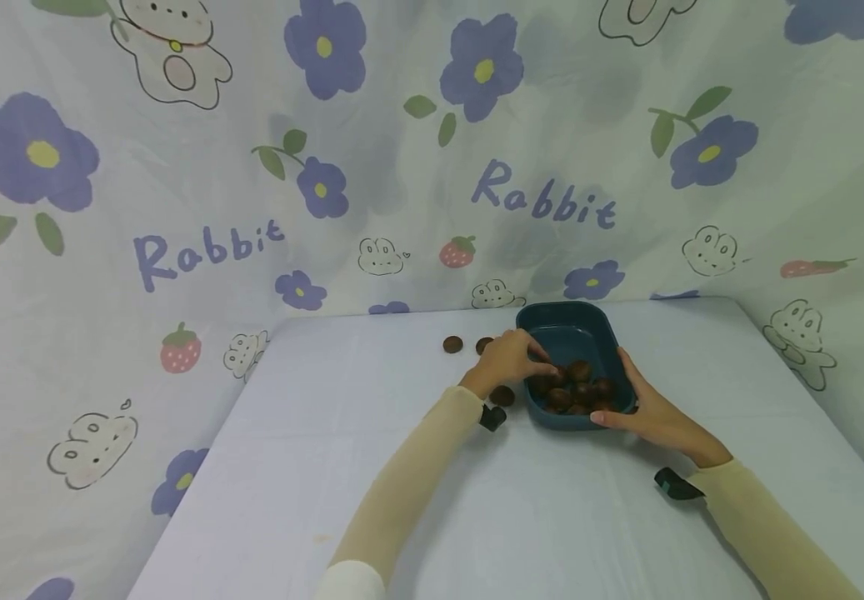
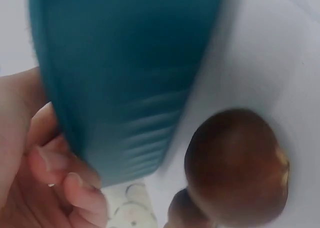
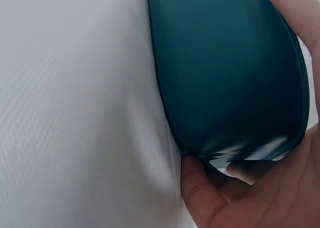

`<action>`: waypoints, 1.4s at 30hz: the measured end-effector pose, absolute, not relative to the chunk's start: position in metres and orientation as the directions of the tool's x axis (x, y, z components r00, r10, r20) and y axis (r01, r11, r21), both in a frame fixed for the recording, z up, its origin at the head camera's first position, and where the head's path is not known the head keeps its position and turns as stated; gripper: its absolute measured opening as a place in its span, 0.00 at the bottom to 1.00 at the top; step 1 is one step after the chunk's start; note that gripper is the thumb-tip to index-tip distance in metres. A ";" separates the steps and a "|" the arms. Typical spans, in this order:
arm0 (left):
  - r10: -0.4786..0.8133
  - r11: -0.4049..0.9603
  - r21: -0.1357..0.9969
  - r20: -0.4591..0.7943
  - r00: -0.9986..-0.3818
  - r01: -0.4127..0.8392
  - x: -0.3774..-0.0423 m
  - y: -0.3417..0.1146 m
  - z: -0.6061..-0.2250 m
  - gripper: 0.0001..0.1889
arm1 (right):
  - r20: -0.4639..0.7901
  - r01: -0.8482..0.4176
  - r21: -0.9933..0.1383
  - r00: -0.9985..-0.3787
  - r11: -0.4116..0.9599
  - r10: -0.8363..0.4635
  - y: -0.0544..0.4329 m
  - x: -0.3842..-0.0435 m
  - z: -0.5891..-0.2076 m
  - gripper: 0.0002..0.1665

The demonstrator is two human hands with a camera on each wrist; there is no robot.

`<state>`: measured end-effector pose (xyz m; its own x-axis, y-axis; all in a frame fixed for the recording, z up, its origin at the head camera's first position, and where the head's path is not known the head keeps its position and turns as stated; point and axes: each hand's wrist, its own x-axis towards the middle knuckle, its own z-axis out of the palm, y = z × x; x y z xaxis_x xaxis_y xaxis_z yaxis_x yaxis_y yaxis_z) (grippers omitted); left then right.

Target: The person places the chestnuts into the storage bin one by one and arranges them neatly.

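Note:
A dark teal rectangular box [image 1: 574, 333] with rounded corners holds several brown chestnuts [image 1: 580, 371] at its near end. My right hand [image 1: 649, 408] grips the box at its near right corner, thumb on the near rim and fingers along the side. My left hand [image 1: 510, 358] reaches over the left rim, thumb and forefinger close together right at a chestnut in the pile. I cannot tell whether they pinch it. In the left wrist view the other fingers [image 2: 82, 193] curl by the box wall, and a loose chestnut [image 2: 237, 168] lies beside it.
Loose chestnuts lie left of the box on the white tablecloth [image 1: 289, 467]: one at the back [image 1: 452, 344], another partly behind my left hand [image 1: 484, 344], and one near my left wrist [image 1: 502, 396]. A printed curtain [image 1: 394, 192] with flowers and rabbits hangs behind the table.

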<state>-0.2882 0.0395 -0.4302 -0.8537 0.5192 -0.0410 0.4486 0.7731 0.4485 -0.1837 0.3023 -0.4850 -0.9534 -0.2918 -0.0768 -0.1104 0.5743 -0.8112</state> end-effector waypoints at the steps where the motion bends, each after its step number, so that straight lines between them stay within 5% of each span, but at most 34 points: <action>1: 0.509 0.766 0.464 -0.018 -0.860 0.444 -0.288 0.036 -0.429 0.16 | -0.075 -0.112 -0.810 -0.954 0.576 -0.291 0.302 -0.184 -0.485 0.75; 17: 0.167 0.625 0.705 0.296 -0.940 0.334 -0.320 -0.049 -0.413 0.18 | -0.077 -0.110 -0.804 -0.955 0.584 -0.285 0.304 -0.183 -0.483 0.75; 29: -0.054 0.517 0.843 0.208 -0.977 0.151 -0.337 -0.086 -0.434 0.21 | -0.070 -0.116 -0.809 -0.955 0.577 -0.290 0.304 -0.183 -0.486 0.75; 42: -0.089 0.666 0.745 0.037 -0.995 -0.032 -0.335 -0.104 -0.454 0.29 | -0.070 -0.116 -0.807 -0.955 0.580 -0.288 0.303 -0.184 -0.487 0.75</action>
